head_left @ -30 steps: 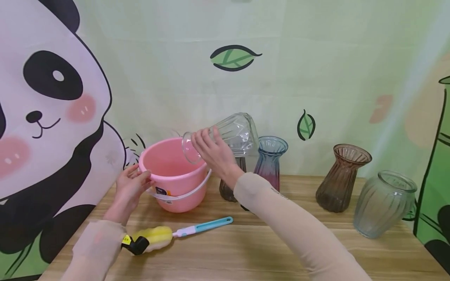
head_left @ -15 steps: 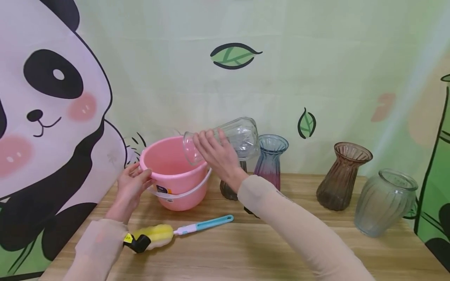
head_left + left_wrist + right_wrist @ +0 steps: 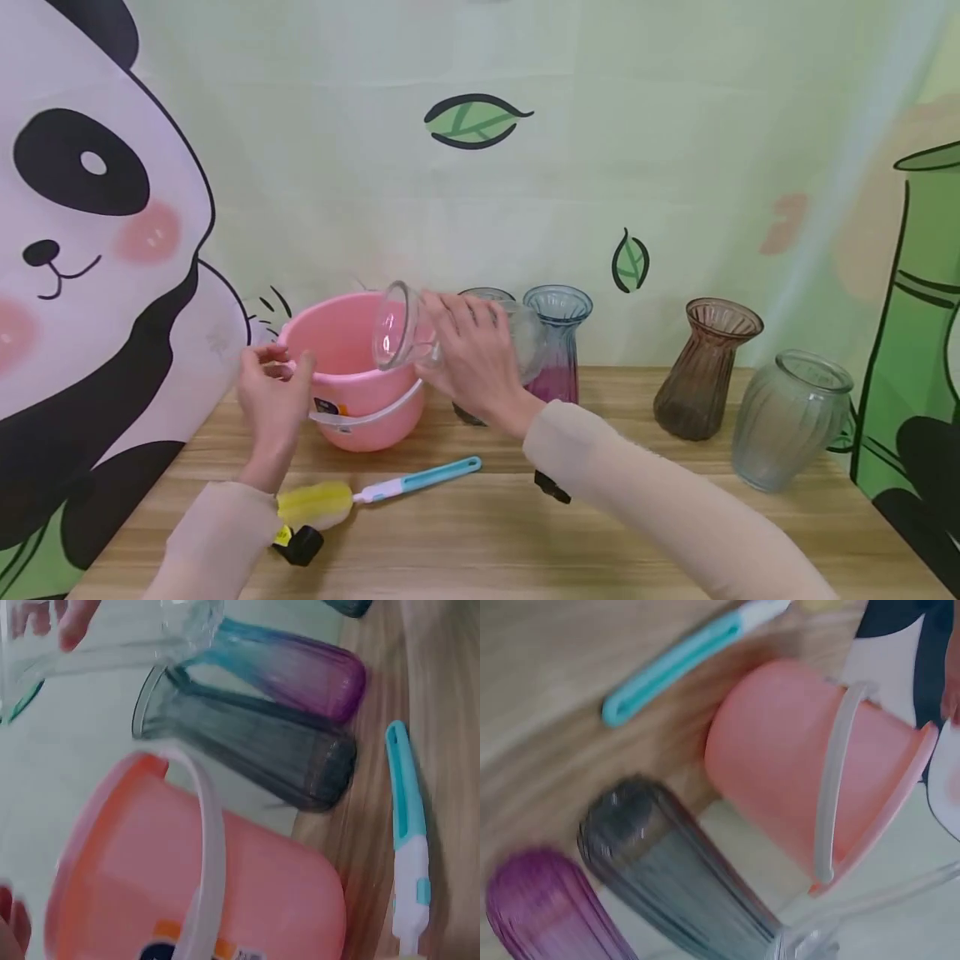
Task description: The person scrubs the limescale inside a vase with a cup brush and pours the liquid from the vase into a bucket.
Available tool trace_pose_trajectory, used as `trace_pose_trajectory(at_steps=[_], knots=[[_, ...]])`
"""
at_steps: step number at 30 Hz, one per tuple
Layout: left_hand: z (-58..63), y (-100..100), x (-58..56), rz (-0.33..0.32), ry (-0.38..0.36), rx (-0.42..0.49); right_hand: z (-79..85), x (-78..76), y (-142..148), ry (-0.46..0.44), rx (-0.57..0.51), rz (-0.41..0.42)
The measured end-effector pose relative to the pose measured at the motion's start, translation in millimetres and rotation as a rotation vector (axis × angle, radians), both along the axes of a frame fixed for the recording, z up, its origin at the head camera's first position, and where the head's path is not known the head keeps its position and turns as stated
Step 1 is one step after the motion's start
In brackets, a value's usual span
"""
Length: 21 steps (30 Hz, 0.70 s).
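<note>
My right hand (image 3: 476,358) grips a clear glass vase (image 3: 396,329) round its neck. The vase lies almost sideways, its wide mouth toward the left, over the right side of a pink bucket (image 3: 390,429). Its base is partly behind my hand. At the bucket's left rim is my left hand (image 3: 276,400), fingers loosely bent and thumb apart from them, with nothing held. In the left wrist view, the fingertips (image 3: 13,926) show a gap from the rim. The bucket's white handle (image 3: 210,847) hangs down its front.
A dark grey vase (image 3: 262,750) and a blue-to-purple vase (image 3: 558,333) stand right of the bucket. Farther right are a brown vase (image 3: 693,383) and a pale clear one (image 3: 787,425). In front lies a bottle brush (image 3: 431,477) with a yellow sponge head.
My left hand has come off the bucket rim and turned. My right hand has rolled the vase, swinging its mouth toward me and lowering its base. The head view has shifted slightly right.
</note>
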<state>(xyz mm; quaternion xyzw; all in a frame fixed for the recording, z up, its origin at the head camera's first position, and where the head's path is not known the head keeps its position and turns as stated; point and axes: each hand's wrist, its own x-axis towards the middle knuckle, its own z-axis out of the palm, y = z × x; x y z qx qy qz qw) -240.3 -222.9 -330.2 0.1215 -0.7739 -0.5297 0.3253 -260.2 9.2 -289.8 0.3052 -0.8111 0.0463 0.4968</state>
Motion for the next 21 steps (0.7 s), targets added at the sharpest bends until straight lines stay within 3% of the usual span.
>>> trace_pose_trajectory(at_steps=[1,3,5,7,9,15,17,21], knots=[[0.7,7,2.6,-0.1,0.047,-0.072,-1.4,2.9,1,-0.05,-0.038,0.035],[1.4,22,7.9,-0.374,0.093,-0.201,-4.4,8.0,4,-0.154,-0.111,0.092],[1.6,40,14.4,-0.633,0.062,-0.295,-7.9,12.6,7,-0.253,-0.169,0.137],[2.5,57,21.9,-0.792,0.019,-0.349,-12.2,16.7,11,-0.348,-0.223,0.183],[2.5,74,27.7,-0.884,0.01,-0.318,-16.9,20.3,15,-0.43,-0.274,0.226],[-3.9,102,33.4,-0.936,0.083,-0.232,-36.3,27.1,28,-0.622,-0.411,0.26],[-11.7,107,30.4,-0.922,0.108,-0.255,-43.9,26.8,34,-0.666,-0.443,0.253],[-39.7,117,17.8,-0.842,0.135,-0.32,-59.9,23.3,48,-0.734,-0.481,0.273]])
